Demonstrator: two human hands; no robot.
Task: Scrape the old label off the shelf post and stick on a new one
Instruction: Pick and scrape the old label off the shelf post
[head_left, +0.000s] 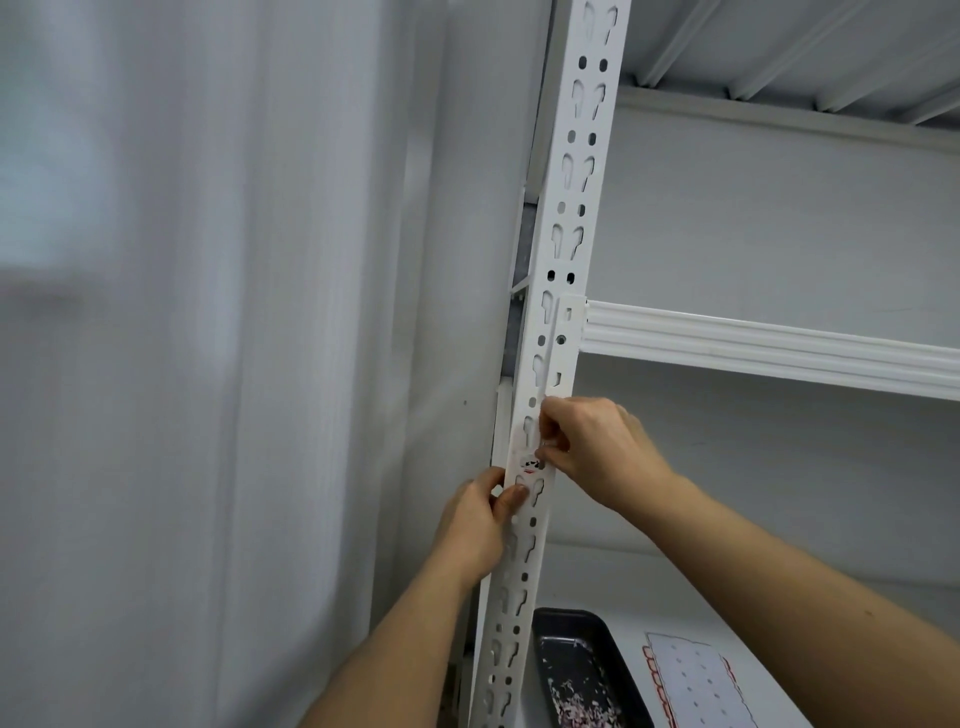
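1. Head view is showing a white slotted post (558, 291) with both hands working at it just below a shelf beam (769, 345).
2. Scraping looks to be the step in hand: a remnant of the old label (531, 462), whitish with dark and red marks, is still clinging to the post face.
3. Right hand (597, 447) is curling its fingers tightly at the label's upper edge, seemingly pinching or picking at it; whether a scraper is in it, I cannot tell.
4. Left hand (485, 514) is gripping the post's left edge just below the label, thumb pressing on the face.
5. Next, I judge, the last scraps need lifting off before a new label comes from the sheet (691, 680) lying on the lower shelf.
6. A dark tray (571, 623) beside the sheet is holding pale shavings.
7. Sheet and tray are being cut off by the bottom edge; the left side is blurring into pale curtain.
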